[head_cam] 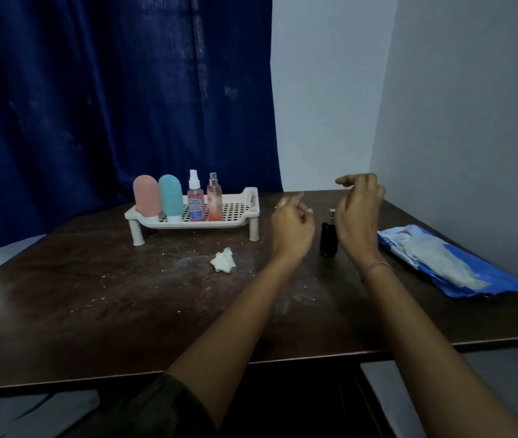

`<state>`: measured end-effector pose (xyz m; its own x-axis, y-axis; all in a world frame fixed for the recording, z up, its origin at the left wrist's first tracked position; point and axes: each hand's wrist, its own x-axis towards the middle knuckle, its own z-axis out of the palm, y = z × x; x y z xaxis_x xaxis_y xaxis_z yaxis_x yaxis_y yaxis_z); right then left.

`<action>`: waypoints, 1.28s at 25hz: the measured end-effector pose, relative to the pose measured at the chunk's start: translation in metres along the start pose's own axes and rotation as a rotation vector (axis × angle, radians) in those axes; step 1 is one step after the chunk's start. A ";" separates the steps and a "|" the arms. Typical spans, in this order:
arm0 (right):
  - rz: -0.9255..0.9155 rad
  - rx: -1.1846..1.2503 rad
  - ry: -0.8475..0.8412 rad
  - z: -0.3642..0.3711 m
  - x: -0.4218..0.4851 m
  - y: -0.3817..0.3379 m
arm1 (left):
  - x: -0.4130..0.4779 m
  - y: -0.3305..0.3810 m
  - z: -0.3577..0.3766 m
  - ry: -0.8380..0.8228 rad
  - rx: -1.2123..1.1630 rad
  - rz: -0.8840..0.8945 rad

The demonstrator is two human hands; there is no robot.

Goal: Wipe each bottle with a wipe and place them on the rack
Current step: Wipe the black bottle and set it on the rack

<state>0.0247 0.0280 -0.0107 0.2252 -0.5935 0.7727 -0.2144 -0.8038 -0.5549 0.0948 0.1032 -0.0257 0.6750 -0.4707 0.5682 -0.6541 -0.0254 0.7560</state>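
Both my hands hover over the worktop [93,311], fingers loosely bent and gripping nothing: my left hand [292,229] is turned partly palm-up, and my right hand [360,213] is raised a little higher with its fingers arched forward. Behind everything, a dark blue curtain [109,105] covers the left of the view and a pale wall [441,105] fills the right. The worktop is dark brown and dusted with pale specks. At its right edge lies a blue pack of wipes [447,263], opened, with white sheets showing. Toward the back left stands the white perforated rack [251,197] on short legs. Four bottles stand upright in a row on it: a pink bottle [146,194], a teal bottle [171,196] just beside it, a spray bottle with a white nozzle [195,200], and a spray bottle with a silver nozzle [214,200]. The dark bottle [328,237] with a silver top stands upright on the worktop between my two hands, off the rack. A crumpled white wipe [223,261] lies in front of the rack, left of my left hand. A thin bracelet [376,266] circles my right wrist, and a ring [282,203] sits on a left finger.
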 end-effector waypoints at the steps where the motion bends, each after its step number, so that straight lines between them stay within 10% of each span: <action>1: 0.025 -0.039 -0.061 -0.004 0.000 0.012 | 0.000 0.000 0.009 -0.053 0.001 -0.024; 11: 0.244 0.125 -0.392 -0.003 -0.009 0.057 | 0.000 -0.015 0.046 -0.187 -0.209 -0.318; 23: 0.155 0.450 -0.300 0.057 -0.009 -0.024 | 0.035 -0.027 -0.074 -0.134 0.063 -0.010; 32: 0.000 0.442 -0.556 0.106 -0.044 -0.066 | 0.038 -0.093 -0.152 -0.099 -0.167 -0.166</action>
<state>0.1298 0.1028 -0.0409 0.7023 -0.4316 0.5661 0.1650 -0.6749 -0.7192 0.2331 0.2220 -0.0255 0.7264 -0.5565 0.4033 -0.4660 0.0324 0.8842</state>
